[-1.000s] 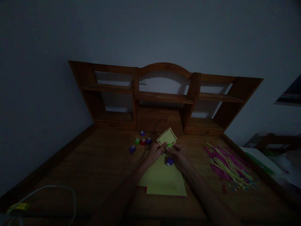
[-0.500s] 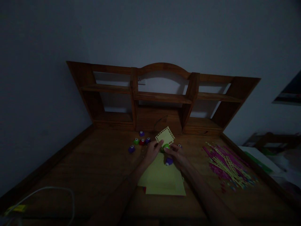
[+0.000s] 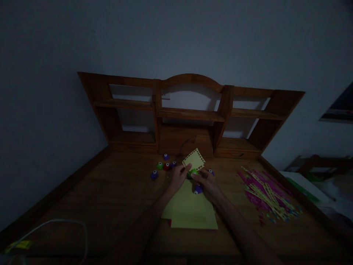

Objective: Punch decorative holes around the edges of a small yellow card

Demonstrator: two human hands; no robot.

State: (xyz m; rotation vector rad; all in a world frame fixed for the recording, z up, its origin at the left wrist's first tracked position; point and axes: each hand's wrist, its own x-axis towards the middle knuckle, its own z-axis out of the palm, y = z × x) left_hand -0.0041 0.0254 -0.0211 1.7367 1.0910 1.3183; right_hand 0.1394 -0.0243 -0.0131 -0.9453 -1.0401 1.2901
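A small sheet of yellow paper [image 3: 193, 160] with a row of punched holes along its edges is pinched in my left hand [image 3: 179, 176]. Its near corner meets a green craft punch [image 3: 193, 172], which my right hand [image 3: 206, 180] grips with thumb and fingers. My left fingertips are close beside the punch. Just below, a purple craft punch [image 3: 198, 189] lies on a stack of larger yellow sheets [image 3: 193, 209]. Another purple punch [image 3: 211, 172] sits behind my right hand. The room is dim, so the punch's slot cannot be made out.
Left of my hands stand several more punches, among them a red one [image 3: 166, 166] and a green one [image 3: 160, 165]. A pile of pink and yellow cut paper strips [image 3: 266, 193] lies at right. A wooden shelf unit [image 3: 190, 115] backs the desk; a white cable [image 3: 68, 221] curves at front left.
The green punch and my right fingers have shifted very slightly to the left. Otherwise the paper and my left hand stay in place.
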